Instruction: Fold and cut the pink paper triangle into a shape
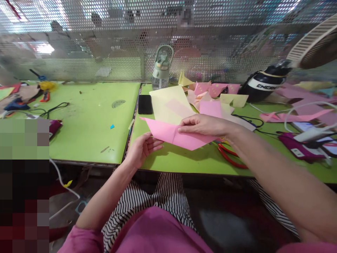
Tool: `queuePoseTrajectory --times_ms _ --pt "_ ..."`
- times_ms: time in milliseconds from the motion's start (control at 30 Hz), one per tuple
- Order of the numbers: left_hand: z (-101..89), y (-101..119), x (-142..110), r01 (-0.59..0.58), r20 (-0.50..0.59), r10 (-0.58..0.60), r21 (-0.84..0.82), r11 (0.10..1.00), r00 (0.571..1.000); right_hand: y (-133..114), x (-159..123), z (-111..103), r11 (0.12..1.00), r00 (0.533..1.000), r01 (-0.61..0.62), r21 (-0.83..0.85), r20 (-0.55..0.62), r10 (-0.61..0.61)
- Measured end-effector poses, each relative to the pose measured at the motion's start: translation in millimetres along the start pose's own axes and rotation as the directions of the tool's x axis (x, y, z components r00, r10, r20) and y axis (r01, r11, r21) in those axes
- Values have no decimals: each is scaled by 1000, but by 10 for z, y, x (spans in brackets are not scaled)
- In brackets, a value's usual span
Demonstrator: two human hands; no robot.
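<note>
A folded pink sheet (pixel 168 135) is held above the near edge of the green desk (pixel 92 116), in front of the seated person. Its upper edge is pinched near a middle crease by the right hand (pixel 204 124), thumb set against the fingers. The left hand (pixel 142 149) is placed at the sheet's lower left edge, its fingers loosely curled and a little apart; whether the paper is gripped there cannot be told. Behind the sheet, a pale yellow sheet (pixel 164 102) is laid flat, with a black phone (pixel 145 104) just beside its left edge. To its right, pink and yellow paper pieces (pixel 210 107) are heaped. Red tool handles (pixel 229 159) are partly hidden by the right forearm. Farther back, a pale green bottle (pixel 161 73) is stood upright and a black bottle (pixel 263 86) is seen tilted, both before a perforated metal screen (pixel 105 45).
</note>
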State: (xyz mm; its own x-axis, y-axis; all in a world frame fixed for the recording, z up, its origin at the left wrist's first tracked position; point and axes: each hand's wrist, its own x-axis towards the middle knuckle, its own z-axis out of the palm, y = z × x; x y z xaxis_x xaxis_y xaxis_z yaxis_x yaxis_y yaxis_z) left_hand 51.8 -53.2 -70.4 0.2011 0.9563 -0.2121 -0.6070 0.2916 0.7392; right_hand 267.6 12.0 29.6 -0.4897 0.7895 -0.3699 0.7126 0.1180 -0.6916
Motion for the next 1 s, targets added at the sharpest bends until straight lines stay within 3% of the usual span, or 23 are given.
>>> queuePoseTrajectory --times_ms 133,200,267,333,367,433,467,533,600,733,1000 --pt "-70 -22 26 -20 1 20 39 999 1000 -35 0 -5 1000 1000 27 -11 4 -27" --pt "-128 5 32 -142 -30 149 173 975 988 -77 -15 -17 994 996 77 -76 -38 -80" --pt "-172 63 22 -322 -71 374 377 868 925 -144 -46 1 961 974 133 -243 -150 -172" --pt "-173 130 -3 -481 -25 637 633 607 771 -227 -83 90 831 894 151 -535 -285 -345" --pt "-153 155 -15 -522 58 724 732 438 688 -265 -99 168 717 833 124 -686 -320 -451" --pt "-81 170 -27 -539 336 744 842 38 577 -316 -115 384 467 731 28 -884 -301 -612" --pt "-39 158 -23 -524 471 675 839 -145 567 -323 -115 510 373 698 -14 -928 -276 -661" --pt "26 103 4 -499 605 499 795 -344 620 -293 -101 759 248 668 -62 -967 -225 -709" --pt "40 35 33 -473 620 401 780 -410 675 -218 -89 954 172 669 -106 -979 -198 -716" --pt "-80 -54 26 -435 587 355 795 -423 727 -42 -164 1102 137 651 -156 -978 -206 -731" --pt "-303 -65 -27 -415 560 316 806 -422 766 139 -648 1038 106 587 -120 -987 -157 -794"
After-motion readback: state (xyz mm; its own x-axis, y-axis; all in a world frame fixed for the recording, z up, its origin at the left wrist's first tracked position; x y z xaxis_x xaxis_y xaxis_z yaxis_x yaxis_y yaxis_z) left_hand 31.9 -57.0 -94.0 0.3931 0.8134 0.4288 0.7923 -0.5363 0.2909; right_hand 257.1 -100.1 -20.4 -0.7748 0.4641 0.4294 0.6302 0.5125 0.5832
